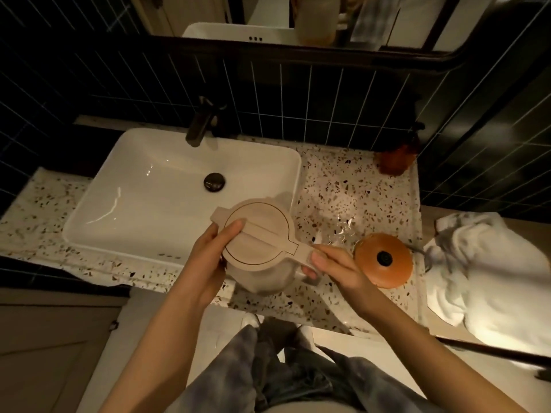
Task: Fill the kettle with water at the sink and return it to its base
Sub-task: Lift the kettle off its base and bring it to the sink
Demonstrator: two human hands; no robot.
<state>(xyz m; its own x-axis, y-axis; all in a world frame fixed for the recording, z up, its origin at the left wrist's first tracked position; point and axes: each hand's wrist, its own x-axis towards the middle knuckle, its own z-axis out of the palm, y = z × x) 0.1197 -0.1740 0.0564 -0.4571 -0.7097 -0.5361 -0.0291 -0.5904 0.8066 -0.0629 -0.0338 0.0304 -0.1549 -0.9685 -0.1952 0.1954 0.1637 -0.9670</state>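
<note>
A pale beige kettle with a round lid is held above the front right corner of the white sink, its lid closed and its spout pointing left. My right hand grips the handle on the kettle's right side. My left hand rests against the kettle's left side, thumb on the lid's edge. The orange round base with a black centre sits on the speckled counter just right of my right hand. A dark faucet stands behind the basin; no water runs from it.
A dark drain plug sits in the basin. An orange-brown bottle stands at the counter's back right corner. A crumpled white cloth lies to the right of the counter. Dark tiled wall and a mirror rise behind.
</note>
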